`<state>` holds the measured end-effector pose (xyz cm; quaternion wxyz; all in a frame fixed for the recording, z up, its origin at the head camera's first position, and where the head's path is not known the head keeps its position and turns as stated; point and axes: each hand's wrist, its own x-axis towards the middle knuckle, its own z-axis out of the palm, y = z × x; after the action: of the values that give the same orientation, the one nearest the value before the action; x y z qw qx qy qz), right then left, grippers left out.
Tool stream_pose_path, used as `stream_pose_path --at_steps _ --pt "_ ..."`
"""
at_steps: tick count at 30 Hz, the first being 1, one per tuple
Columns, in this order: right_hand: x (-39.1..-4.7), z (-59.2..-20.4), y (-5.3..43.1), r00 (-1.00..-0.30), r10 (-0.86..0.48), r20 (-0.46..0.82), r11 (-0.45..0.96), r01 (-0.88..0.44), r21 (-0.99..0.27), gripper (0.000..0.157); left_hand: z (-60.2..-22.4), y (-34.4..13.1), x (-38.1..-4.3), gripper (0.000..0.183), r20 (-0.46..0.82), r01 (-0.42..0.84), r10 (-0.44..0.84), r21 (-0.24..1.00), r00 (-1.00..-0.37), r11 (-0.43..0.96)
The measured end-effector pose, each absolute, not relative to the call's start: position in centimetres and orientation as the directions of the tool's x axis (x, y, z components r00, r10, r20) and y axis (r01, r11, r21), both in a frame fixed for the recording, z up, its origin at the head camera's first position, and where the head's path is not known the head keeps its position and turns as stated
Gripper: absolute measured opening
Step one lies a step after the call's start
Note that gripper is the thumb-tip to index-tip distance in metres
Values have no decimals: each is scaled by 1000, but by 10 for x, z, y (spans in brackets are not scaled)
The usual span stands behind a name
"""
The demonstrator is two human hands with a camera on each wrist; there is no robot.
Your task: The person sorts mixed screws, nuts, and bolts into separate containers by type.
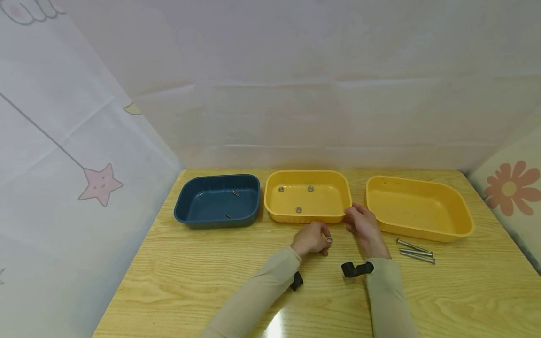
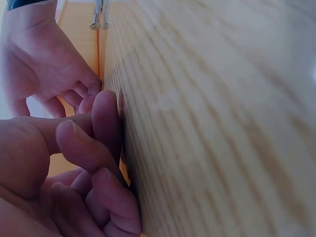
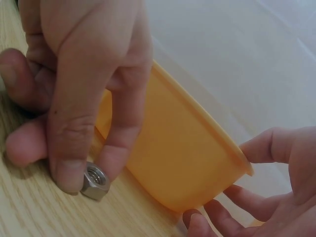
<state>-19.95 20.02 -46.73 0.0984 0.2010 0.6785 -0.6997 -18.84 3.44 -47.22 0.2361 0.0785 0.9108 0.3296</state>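
Observation:
My left hand point(image 1: 312, 238) is low over the table in front of the middle yellow tray point(image 1: 304, 219), pinching a metal hex nut point(image 3: 96, 182) between thumb and finger. In the right wrist view the nut's threaded hole faces up, close over the wood. My right hand point(image 1: 364, 224) holds the tray's near right corner, thumb at the rim and fingers point(image 3: 224, 217) beneath it. Inside that tray lie three nuts point(image 1: 298, 210), spread apart. The left wrist view shows my left fingers point(image 2: 106, 123) close to the tabletop, with the nut hidden.
On the left stands a dark blue tray point(image 1: 220, 223) with small screws point(image 1: 235, 193) in it. Another yellow tray point(image 1: 422, 230) stands on the right. Several long bolts point(image 1: 416, 254) lie on the table in front of it. A fabric backdrop point(image 1: 270, 117) rises behind the trays.

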Motion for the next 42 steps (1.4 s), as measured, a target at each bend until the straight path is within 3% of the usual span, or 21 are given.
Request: stream_pose_path --at_steps 42 --pt "-201 -469 201 -891 137 -433 -83 425 -901 58 -475 32 -184 5 -328 66 358 650 -874 757"
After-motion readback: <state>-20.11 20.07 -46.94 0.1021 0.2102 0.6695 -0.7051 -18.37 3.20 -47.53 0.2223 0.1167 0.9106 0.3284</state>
